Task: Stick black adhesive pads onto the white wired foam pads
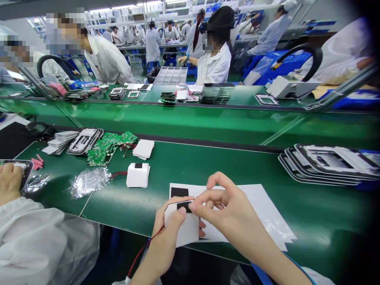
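My left hand (166, 233) grips a flat white battery pack (185, 231) with clipped corners, its thumb pressed on the front. A red wire (139, 253) trails from the pack down past my wrist. Across the pack's top edge lies a black tape patch (183, 206). My right hand (221, 202) pinches at the right end of this patch with thumb and index finger, the other fingers curled. Beneath both hands are white sheets (255, 206), and another black patch (179, 192) shows on the sheet behind the pack.
To the left sit stacked white battery packs (138, 175), a clear plastic bag (90, 182), green circuit boards (102, 150) and device frames (84, 141). More frames (329, 164) are stacked at right. A co-worker's hand (10, 180) rests at far left. A green ledge (178, 118) runs behind.
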### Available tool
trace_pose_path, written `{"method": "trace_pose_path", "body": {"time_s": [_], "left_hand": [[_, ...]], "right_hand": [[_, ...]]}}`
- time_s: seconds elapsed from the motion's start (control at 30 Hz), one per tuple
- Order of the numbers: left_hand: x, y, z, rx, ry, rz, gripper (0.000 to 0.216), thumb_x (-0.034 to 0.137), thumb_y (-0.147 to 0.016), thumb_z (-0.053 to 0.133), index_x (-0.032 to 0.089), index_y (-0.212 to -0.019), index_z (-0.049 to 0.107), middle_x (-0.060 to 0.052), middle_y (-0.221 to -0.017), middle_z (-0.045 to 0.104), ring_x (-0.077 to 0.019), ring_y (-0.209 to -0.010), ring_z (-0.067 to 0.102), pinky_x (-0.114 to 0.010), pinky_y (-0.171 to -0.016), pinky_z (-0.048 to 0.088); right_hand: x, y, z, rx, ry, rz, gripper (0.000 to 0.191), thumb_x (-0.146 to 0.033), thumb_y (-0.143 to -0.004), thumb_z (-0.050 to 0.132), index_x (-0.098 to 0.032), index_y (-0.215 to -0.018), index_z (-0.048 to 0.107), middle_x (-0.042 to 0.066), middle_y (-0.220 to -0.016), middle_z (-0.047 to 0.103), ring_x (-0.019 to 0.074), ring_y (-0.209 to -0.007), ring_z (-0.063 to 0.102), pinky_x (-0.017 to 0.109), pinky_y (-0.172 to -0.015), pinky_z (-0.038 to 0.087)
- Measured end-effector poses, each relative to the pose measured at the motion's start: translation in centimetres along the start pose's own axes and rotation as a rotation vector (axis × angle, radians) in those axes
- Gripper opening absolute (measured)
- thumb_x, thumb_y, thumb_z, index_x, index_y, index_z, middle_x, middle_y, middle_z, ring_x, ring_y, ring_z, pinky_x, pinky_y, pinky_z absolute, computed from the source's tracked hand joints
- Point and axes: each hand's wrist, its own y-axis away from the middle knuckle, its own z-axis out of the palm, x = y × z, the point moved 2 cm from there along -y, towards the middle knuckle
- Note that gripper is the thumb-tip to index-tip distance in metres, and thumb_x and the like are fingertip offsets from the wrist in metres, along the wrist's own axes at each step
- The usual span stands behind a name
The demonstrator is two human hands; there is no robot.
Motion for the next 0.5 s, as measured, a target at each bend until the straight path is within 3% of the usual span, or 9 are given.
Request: {"method": "trace_pose_path", "body": {"time_s": [0.17,0.3,0.4,0.5], "left_hand": [[-0.1,-0.2,-0.2,0.047,-0.042,-0.023,0.038,0.038,-0.074,0.071,0.018,-0.105,0.063,-0.005,-0.084,0.074,-0.0215,-0.070,0.071,-0.029,-0.059,0.055],[-0.6,-0.8,-0.6,0.058,-0.117,0.081,0.032,0.038,-0.078,0.067,0.019,-0.103,0.065,-0.007,-0.099,0.073,-0.0206,-0.086,0.070,-0.025,-0.068,0.055],[-0.5,-1.7,-0.4,0.005,-0.189,0.162,0.033,0.041,-0.083,0.063,0.017,-0.106,0.065,-0.009,-0.105,0.070,-0.0234,-0.093,0.067,-0.029,-0.072,0.056],[0.8,-2.7,-0.4,0.004,-0.272,0.251,0.033,0.039,-0.089,0.059,0.016,-0.111,0.062,-0.009,-0.111,0.066,-0.0229,-0.096,0.064,-0.037,-0.079,0.056]], "right_hand": [[0.3,0.0,0.3,0.047,0.040,0.002,0.038,-0.027,-0.072,0.068,-0.026,-0.085,0.032,-0.009,-0.057,0.066,0.0120,-0.042,0.052,0.025,-0.047,0.044],[1.4,-0.7,0.7,0.031,0.110,-0.075,0.032,-0.028,-0.077,0.061,-0.027,-0.089,0.032,-0.010,-0.064,0.065,0.0120,-0.045,0.055,0.025,-0.050,0.045],[3.7,-2.4,0.3,0.031,0.259,-0.196,0.026,-0.035,-0.081,0.054,-0.027,-0.097,0.035,-0.008,-0.064,0.060,0.0145,-0.053,0.059,0.026,-0.053,0.047],[6.7,-5.7,-0.5,0.125,0.386,-0.255,0.040,-0.049,-0.072,0.064,-0.025,-0.096,0.044,-0.008,-0.057,0.050,0.0157,-0.053,0.056,0.028,-0.053,0.047]]}}
